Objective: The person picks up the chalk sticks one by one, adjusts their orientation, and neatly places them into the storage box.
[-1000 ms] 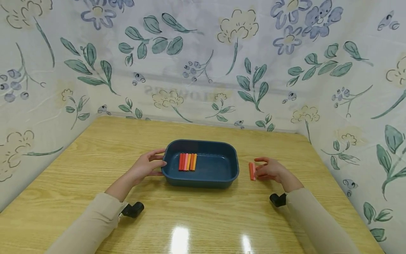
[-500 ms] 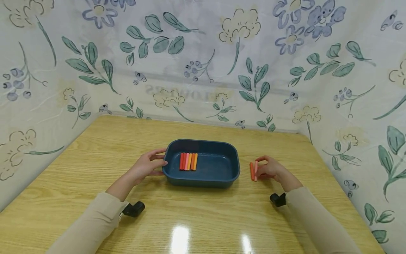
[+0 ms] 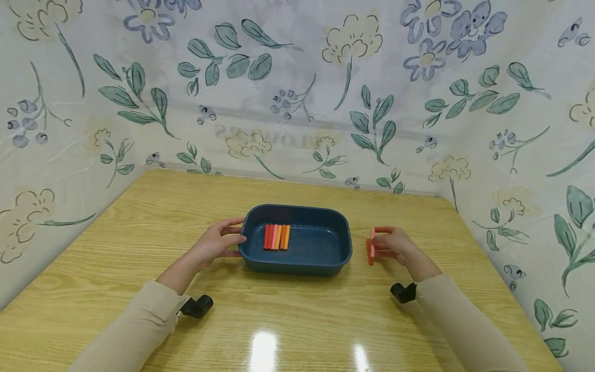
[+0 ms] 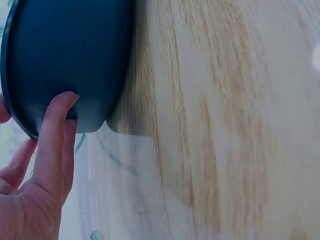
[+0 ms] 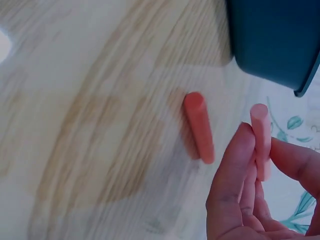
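A dark blue rectangular container (image 3: 297, 269) stands on the table; my left hand (image 3: 217, 240) grips its left end, a fingertip over the rim. In the left wrist view another finger presses the outside wall (image 4: 95, 60). Inside the container, a row of several red, pink, orange and yellow chalk sticks (image 3: 276, 237) lies side by side in the left half. Right of the container, my right hand (image 3: 395, 245) pinches a pink chalk stick (image 5: 260, 130) between thumb and fingers, lifted off the table. A red-orange chalk stick (image 5: 201, 130) lies on the table beside that hand.
The wooden table (image 3: 297, 320) reaches back to a floral cloth (image 3: 297, 103) that surrounds it on the back and sides. Black devices are strapped at both wrists, the left one (image 3: 197, 307) and the right one (image 3: 403, 293). Light reflects off the table's front.
My right hand has separated the pink chalk stick from the red-orange one and raised it off the table. The left hand stays at the container.
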`<state>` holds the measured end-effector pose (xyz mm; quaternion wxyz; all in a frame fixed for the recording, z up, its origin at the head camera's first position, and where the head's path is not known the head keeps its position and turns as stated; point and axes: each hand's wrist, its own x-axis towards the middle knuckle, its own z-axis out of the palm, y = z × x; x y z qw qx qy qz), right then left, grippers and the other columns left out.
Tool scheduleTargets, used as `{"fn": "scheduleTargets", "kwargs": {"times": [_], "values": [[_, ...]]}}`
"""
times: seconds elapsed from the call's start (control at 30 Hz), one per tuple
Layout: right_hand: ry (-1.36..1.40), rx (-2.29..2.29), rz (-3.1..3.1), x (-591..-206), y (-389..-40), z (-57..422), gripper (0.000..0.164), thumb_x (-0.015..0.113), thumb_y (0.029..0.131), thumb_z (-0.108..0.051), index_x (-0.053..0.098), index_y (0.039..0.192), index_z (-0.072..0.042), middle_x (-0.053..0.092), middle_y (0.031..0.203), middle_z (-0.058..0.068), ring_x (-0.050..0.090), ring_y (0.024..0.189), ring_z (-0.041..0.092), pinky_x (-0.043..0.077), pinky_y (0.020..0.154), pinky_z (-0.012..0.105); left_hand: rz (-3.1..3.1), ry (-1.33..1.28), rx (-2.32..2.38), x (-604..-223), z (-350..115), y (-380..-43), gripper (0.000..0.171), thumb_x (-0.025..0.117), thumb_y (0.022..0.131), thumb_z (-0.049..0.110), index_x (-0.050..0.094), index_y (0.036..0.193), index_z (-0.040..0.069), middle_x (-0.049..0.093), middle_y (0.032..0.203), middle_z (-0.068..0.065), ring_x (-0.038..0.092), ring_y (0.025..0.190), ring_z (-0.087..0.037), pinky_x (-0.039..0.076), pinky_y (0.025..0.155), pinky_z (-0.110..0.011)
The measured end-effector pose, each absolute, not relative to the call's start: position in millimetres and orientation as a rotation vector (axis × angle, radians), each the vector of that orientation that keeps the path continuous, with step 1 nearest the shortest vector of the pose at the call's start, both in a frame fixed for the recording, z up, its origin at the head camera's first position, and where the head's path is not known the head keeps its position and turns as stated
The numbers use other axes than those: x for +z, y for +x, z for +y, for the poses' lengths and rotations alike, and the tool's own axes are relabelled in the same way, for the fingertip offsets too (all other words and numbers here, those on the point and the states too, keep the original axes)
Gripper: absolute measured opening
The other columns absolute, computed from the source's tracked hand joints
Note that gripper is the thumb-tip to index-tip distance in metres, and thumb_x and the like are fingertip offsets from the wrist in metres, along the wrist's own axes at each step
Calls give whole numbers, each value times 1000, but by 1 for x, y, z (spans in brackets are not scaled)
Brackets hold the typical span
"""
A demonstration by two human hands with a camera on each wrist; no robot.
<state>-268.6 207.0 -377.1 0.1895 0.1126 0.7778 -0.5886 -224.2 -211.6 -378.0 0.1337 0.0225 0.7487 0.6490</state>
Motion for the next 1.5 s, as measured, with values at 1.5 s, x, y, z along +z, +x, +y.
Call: {"fn": "scheduleTargets", "kwargs": {"times": [1.5], "values": [[241, -1962, 1921, -328, -289, 122, 53, 60, 90, -5, 40, 139, -1, 50, 129, 22, 55, 111, 33, 54, 78, 29, 2172, 53, 1876, -376, -210, -223, 63, 56, 91, 6, 25, 145, 0, 34, 136, -31, 57, 105, -35, 54, 78, -44]]}}
